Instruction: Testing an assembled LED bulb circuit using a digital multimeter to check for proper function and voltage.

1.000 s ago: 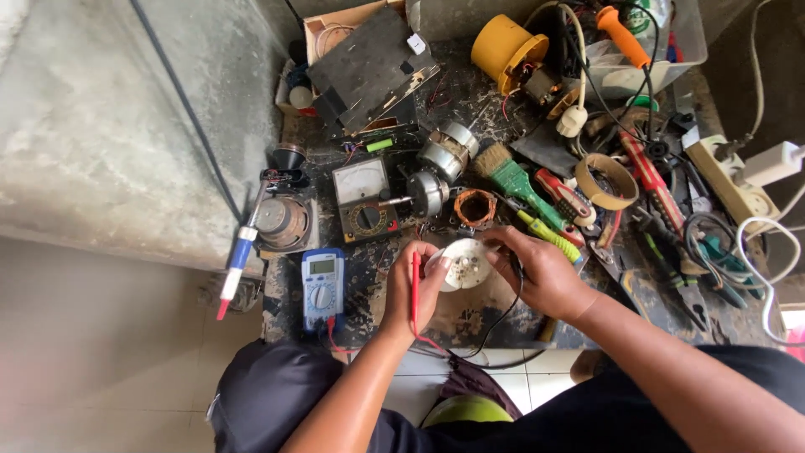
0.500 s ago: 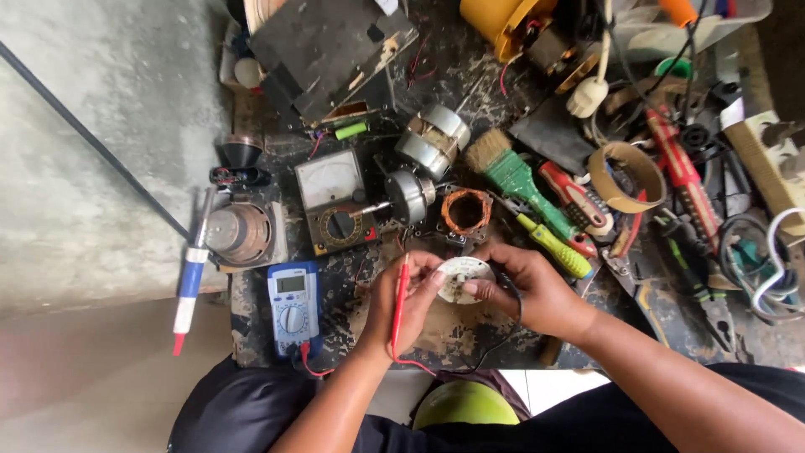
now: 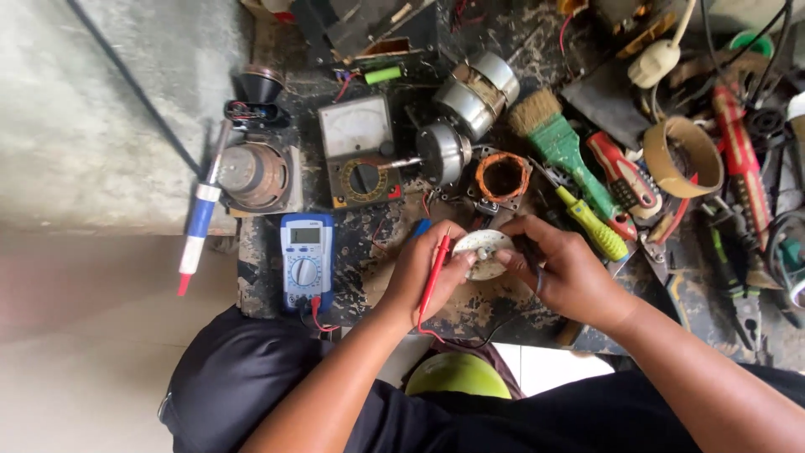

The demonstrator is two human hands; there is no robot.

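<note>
— What do the hands hold?
— Left hand (image 3: 423,277) grips a red probe (image 3: 433,281) and steadies a white round part (image 3: 481,252); right hand (image 3: 563,268) pinches a black probe (image 3: 533,262) against it, near the desk's (image 3: 495,306) front edge; blue multimeter (image 3: 305,260) lies left.

even soft daylight, weak shadows, no glare; sharp centre, slight blur and wide-angle stretch toward edges.

Repair workshop: grimy, cluttered workbench (image 3: 503,310); digital multimeter (image 3: 305,260), analog meter (image 3: 359,151), motor parts (image 3: 474,84), copper-wound stator (image 3: 501,178), screwdrivers (image 3: 594,225), brush (image 3: 558,138), pliers (image 3: 738,277), tape roll (image 3: 683,155); bare concrete floor (image 3: 84,126).
</note>
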